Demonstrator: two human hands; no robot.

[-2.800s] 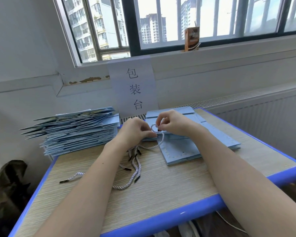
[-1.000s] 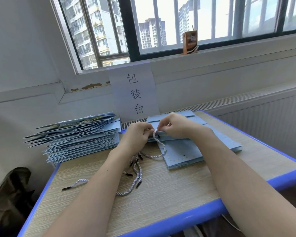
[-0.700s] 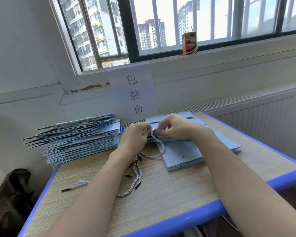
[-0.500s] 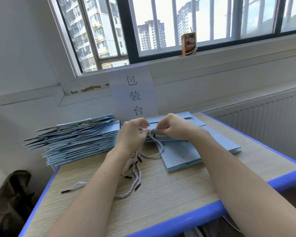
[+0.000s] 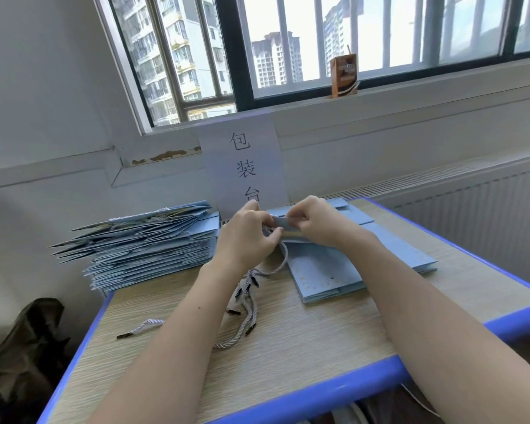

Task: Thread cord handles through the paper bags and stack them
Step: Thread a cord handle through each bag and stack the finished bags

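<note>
Both hands lift higher than a moment ago: the left hand pinches the white twisted cord at nine o'clock of the flat pale-blue paper bag's mouth edge, which the right hand pinches up, so threading appears underway.

1. We are looking from a single head-worn wide-angle camera, forward and down across the table.
2. We are facing the window and the paper sign behind the table's far edge.
3. We are sitting close: both forearms are running in from the bottom edge, and the near table rim is lying low in view.
4. No second view is sharing the scene.
</note>
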